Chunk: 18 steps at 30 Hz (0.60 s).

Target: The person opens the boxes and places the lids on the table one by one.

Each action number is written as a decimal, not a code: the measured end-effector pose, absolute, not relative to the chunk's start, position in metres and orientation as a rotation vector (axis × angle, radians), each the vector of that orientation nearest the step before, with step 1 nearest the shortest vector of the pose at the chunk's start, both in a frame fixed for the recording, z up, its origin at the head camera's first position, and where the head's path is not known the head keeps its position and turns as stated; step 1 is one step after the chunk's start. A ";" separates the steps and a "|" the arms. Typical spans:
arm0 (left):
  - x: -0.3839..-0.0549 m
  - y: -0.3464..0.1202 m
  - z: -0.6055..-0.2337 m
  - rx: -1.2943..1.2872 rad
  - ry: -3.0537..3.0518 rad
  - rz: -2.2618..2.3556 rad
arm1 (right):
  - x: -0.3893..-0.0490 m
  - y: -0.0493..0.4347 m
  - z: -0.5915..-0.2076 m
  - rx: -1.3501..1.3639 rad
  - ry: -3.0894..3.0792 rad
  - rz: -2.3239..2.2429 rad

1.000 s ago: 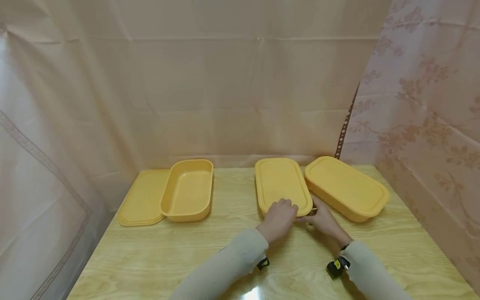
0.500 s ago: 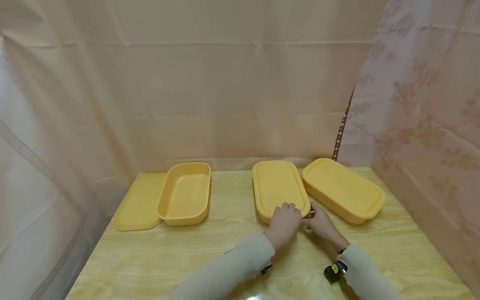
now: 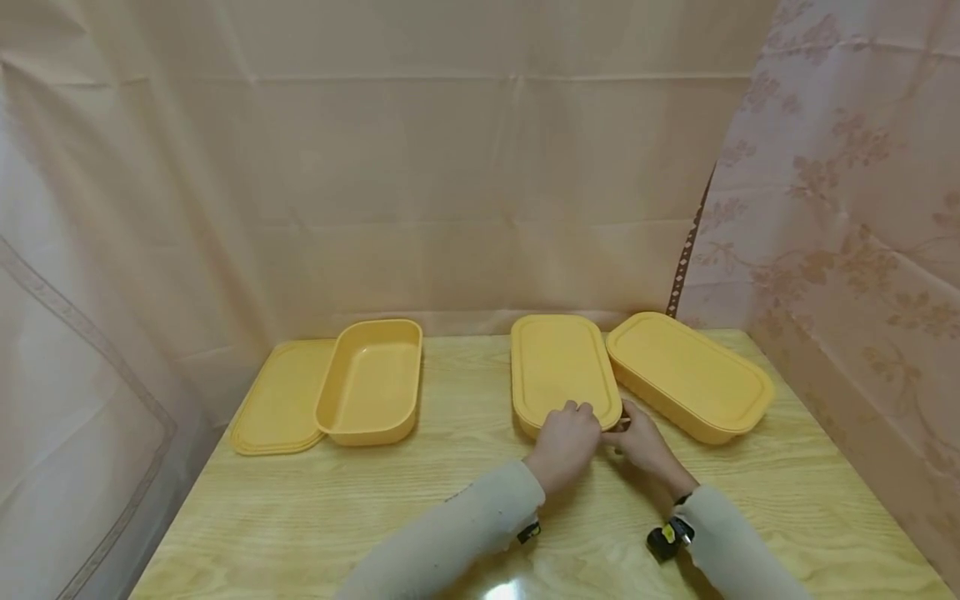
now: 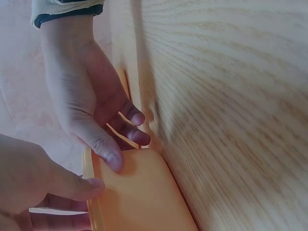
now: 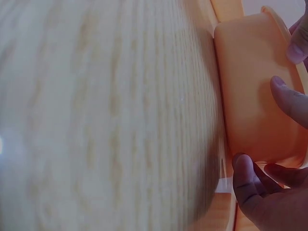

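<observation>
A yellow rectangular lid point(image 3: 561, 362) covers the middle plastic box point(image 5: 250, 91), which stands on the table. My left hand point(image 3: 566, 446) pinches the lid's near edge, fingers on top and thumb under the rim, as the left wrist view shows. At the near right corner, my right hand point(image 3: 647, 450) holds the box, its thumb on the front wall and its other fingers bent round the side. A second lidded box point(image 3: 690, 379) lies slanted just to the right. At the left an uncovered yellow box point(image 3: 371, 387) partly overlaps a loose lid point(image 3: 285, 400).
The wood-grain table point(image 3: 300, 533) backs onto a beige cloth point(image 3: 450, 183). A patterned pinkish cloth point(image 3: 855, 267) hangs along the right side and a pale one point(image 3: 75, 375) on the left.
The head view has shifted slightly. Both hands stay at the middle box's near right corner; the left hand's fingers have moved a little right along the lid's edge.
</observation>
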<state>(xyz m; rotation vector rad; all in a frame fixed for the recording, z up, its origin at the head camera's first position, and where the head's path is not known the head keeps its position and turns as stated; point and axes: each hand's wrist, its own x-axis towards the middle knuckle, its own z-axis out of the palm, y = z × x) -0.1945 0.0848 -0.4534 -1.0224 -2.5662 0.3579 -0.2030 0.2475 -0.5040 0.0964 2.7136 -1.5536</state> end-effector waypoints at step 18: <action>-0.199 0.082 -0.450 -0.995 -2.584 0.287 | -0.201 0.248 -0.502 0.118 2.681 -1.560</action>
